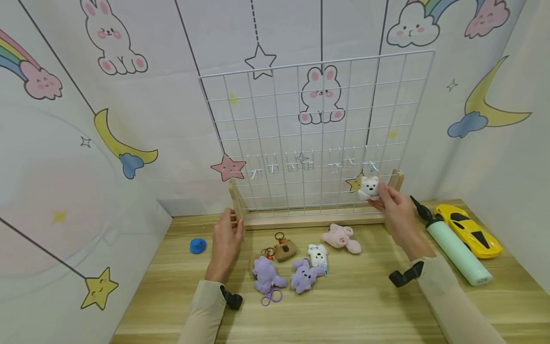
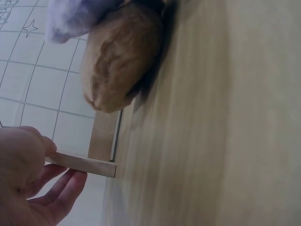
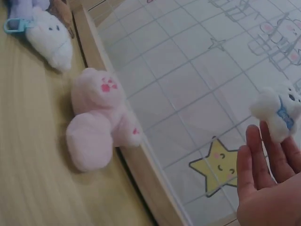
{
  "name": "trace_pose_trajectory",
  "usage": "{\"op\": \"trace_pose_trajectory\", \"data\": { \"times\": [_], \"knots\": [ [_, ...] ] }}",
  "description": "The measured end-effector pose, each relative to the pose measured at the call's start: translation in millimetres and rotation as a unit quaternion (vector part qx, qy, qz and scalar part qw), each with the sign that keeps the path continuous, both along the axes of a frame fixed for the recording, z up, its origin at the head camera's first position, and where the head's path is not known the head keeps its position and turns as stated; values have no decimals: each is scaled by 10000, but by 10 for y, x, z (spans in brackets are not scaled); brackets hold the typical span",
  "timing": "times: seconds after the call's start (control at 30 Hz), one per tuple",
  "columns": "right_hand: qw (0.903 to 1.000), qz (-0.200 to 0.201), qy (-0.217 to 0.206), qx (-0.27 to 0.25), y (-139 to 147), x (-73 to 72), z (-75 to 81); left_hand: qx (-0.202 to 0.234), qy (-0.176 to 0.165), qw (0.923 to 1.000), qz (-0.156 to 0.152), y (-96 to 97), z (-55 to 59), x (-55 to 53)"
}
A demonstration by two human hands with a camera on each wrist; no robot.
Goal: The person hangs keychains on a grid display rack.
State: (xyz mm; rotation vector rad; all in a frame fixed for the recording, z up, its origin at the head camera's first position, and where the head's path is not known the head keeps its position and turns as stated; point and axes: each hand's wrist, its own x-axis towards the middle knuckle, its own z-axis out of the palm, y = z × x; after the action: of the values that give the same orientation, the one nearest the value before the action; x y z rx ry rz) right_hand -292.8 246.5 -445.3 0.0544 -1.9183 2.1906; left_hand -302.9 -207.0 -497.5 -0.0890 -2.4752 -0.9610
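Observation:
In the head view my left hand (image 1: 227,239) grips the left wooden post (image 2: 84,164) of a white wire grid rack (image 1: 275,129), thumb on one side and fingers on the other. Up at the grid's lower right, my right hand (image 1: 397,210) holds a small white plush dog (image 1: 369,188) just below a clear hook (image 1: 372,166). The right wrist view shows several fingertips against the plush dog's (image 3: 277,110) underside; the thumb is out of sight there. Whether its loop sits on the hook, I cannot tell.
Before the rack lie a pink plush (image 1: 341,238), a white plush (image 1: 318,256), two purple plushes (image 1: 265,274) (image 1: 304,276) and a brown plush (image 1: 285,250). A blue item (image 1: 197,246) sits left; a green pump (image 1: 460,251) and yellow toy car (image 1: 470,231) lie right. Several hooks (image 1: 292,166) line the grid.

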Motion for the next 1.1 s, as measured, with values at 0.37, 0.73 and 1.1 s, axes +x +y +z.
{"op": "trace_pose_trajectory", "data": {
  "times": [0.37, 0.73, 1.1],
  "knots": [
    [9881, 600, -346, 1375, -43, 177, -594, -16, 148, 9999, -16, -8, 4, -13],
    [9337, 896, 406, 3443, -178, 240, -712, 24, 29, 10000, -76, -15, 7, -12],
    [8730, 1202, 947, 4631, -298, 331, -649, 50, -8, 10000, -72, -16, 7, -5]
  ]
}}
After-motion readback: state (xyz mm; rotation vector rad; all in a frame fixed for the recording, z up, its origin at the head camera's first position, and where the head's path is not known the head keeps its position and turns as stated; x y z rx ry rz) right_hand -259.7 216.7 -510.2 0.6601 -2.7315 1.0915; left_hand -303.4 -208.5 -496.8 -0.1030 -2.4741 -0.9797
